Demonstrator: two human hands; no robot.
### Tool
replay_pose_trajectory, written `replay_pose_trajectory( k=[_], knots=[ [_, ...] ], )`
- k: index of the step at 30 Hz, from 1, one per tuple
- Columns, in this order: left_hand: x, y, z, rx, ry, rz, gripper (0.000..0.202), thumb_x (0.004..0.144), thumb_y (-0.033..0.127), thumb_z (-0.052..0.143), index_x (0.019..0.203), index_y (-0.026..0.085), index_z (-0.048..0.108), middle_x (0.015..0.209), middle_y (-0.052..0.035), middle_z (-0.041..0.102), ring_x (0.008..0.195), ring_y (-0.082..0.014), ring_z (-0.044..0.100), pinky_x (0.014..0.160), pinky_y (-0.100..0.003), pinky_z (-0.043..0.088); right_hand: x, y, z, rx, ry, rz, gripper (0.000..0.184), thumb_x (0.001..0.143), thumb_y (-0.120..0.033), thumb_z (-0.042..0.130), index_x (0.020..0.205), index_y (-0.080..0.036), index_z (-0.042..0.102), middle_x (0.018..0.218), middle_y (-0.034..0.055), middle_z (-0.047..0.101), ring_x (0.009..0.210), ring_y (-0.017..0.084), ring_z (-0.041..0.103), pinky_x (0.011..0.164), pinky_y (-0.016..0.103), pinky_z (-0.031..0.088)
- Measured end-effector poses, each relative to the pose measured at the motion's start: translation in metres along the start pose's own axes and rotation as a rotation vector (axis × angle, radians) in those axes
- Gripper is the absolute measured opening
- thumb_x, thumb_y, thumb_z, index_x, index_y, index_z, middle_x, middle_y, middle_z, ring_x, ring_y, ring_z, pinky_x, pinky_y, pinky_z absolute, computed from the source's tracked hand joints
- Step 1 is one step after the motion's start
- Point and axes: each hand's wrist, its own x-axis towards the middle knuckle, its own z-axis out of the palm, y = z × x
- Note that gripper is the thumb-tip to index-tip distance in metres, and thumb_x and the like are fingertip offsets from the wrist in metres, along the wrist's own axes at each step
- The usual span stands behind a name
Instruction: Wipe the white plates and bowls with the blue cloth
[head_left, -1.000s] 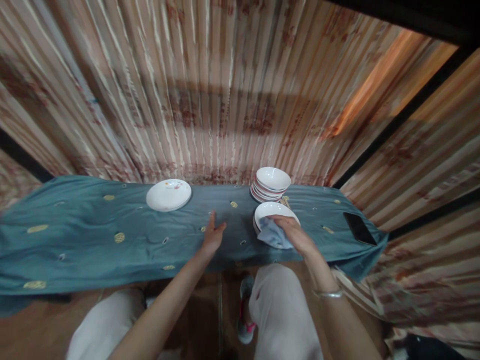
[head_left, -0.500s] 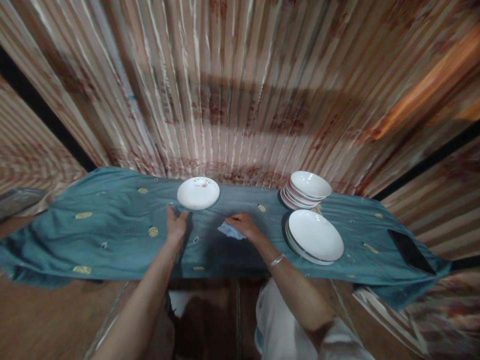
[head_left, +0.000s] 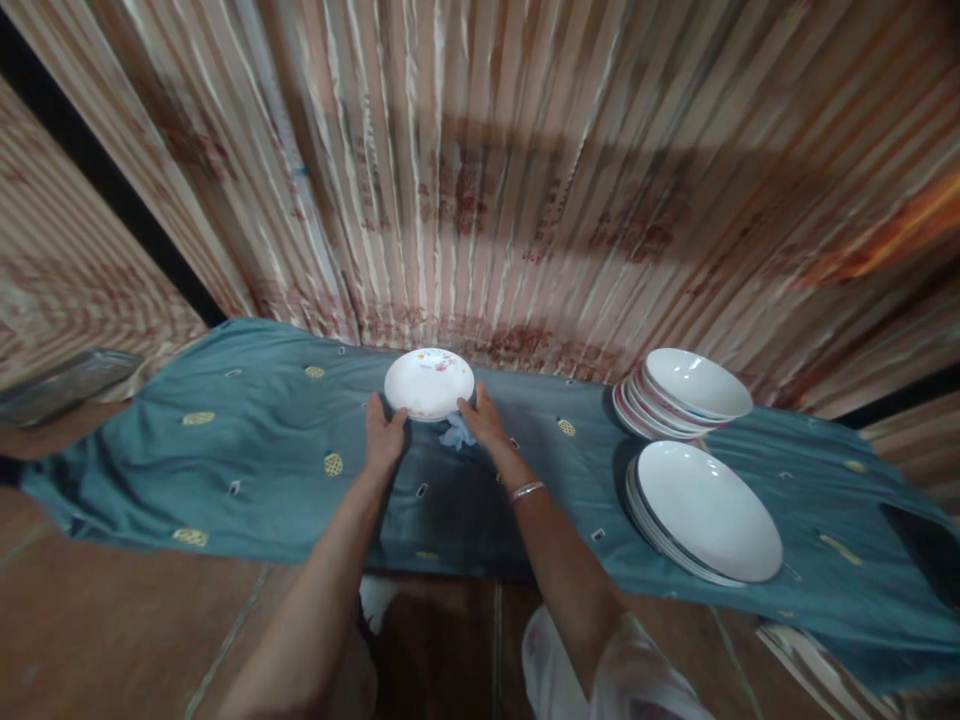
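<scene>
A white plate (head_left: 429,384) with a small floral pattern lies near the back of the cloth-covered table; a second rim seems to show under it. My left hand (head_left: 384,432) grips its front left edge, thumb at the rim and fingers along the side. At the front right edge, my right hand (head_left: 482,415) has its thumb on the rim. A crumpled light-blue cloth (head_left: 457,432) hangs from that hand, just below the plate. The fingers under the plate are hidden.
On the right stand a stack of bowls (head_left: 697,385) with reddish bands and, in front, a stack of large white plates (head_left: 709,510). A dark flat object (head_left: 921,545) lies at the table's right end. Pleated curtain (head_left: 480,200) hangs behind the green tablecloth (head_left: 277,490).
Both hands have moved up to the flowered plate and now touch its rim from either side. The right hand brought the cloth along. The view has shifted slightly left.
</scene>
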Motion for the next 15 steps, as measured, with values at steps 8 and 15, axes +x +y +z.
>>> replay_pose_trajectory(
  k=[8, 15],
  knots=[
    [0.004, -0.007, 0.014, -0.011, 0.037, 0.023, 0.076, 0.075, 0.021, 0.069, 0.147, 0.015, 0.045, 0.164, -0.0148, 0.033, 0.154, -0.03, 0.022, 0.126, -0.039, 0.011, 0.002, 0.006, 0.007, 0.022, 0.0, -0.052, 0.07, 0.087, -0.029, 0.056, 0.153, -0.017, 0.033, 0.157, 0.0142, 0.042, 0.146, 0.028, 0.039, 0.119, 0.045, 0.035],
    [0.01, -0.008, 0.02, -0.09, 0.069, -0.008, 0.084, 0.067, 0.014, 0.067, 0.147, 0.017, 0.045, 0.16, -0.0133, 0.04, 0.152, -0.0298, 0.028, 0.125, -0.04, 0.015, 0.004, 0.011, 0.012, 0.154, 0.069, -0.064, 0.069, 0.084, -0.029, 0.058, 0.15, -0.021, 0.04, 0.154, 0.0099, 0.047, 0.144, 0.026, 0.042, 0.119, 0.044, 0.034]
  ],
)
